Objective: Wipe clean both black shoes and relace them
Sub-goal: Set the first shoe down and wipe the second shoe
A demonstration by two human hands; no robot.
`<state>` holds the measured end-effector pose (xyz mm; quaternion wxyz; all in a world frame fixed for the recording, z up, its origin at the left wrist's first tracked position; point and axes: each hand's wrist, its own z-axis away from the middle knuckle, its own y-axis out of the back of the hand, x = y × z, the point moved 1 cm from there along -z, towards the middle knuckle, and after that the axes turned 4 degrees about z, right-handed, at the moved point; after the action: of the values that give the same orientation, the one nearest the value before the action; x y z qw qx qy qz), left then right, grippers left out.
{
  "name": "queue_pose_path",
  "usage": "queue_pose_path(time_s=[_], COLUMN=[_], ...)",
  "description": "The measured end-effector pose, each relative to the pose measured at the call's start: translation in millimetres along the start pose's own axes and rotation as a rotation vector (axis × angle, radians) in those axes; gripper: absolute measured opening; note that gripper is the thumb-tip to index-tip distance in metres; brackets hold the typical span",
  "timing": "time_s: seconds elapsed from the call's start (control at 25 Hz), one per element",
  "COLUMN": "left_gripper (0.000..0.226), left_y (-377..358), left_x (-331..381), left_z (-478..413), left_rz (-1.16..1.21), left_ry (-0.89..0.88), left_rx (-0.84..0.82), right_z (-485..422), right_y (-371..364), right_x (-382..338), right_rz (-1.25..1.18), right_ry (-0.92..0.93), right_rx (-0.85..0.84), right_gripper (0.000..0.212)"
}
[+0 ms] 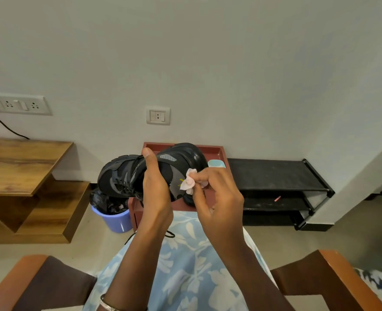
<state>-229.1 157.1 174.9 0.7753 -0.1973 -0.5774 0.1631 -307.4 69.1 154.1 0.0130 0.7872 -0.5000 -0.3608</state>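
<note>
- Wiping is the step in hand: the right hand (217, 198) pinches a small crumpled pinkish-white cloth (189, 181) and presses it to the side of the black sneaker with grey panels (178, 158).
- The left hand (155, 187) curls round the sneaker's middle, holding it in the air above a red-brown tray (217, 151).
- The next move probably calls for turning the sneaker to unwiped faces.
- Its heel looks glossy; a loose black lace (170, 234) lies on the lap.
</note>
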Motion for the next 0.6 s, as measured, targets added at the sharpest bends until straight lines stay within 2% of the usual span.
queue_pose_path(time_s=[0.2, 0.28, 0.4, 0.6], left_gripper=[0.060, 0.055, 0.052, 0.057], left_y=[-5.6, -8.0, -6.8, 1.2], left_x=[-2.4, -2.5, -0.5, 2.9], left_z=[4.3, 7.5, 6.6, 1.4], left_rz=[-0.053, -0.061, -0.026, 0.014], left_ry=[-0.017, -0.032, -0.018, 0.008], left_rx=[-0.031, -0.042, -0.032, 0.011], right_z=[-29.5, -48.9, -51.9, -6.3], right_y=[6.0, 7.0, 6.6, 5.4], right_x=[1.2, 3.2, 6.6, 11.9], right_rz=[0.133, 0.194, 0.188, 0.057], right_ry=[0.004, -0.009, -0.015, -0.032], right_rx=[0.057, 0.012, -0.067, 0.011], right_gripper=[0.014, 0.017, 0.023, 0.017])
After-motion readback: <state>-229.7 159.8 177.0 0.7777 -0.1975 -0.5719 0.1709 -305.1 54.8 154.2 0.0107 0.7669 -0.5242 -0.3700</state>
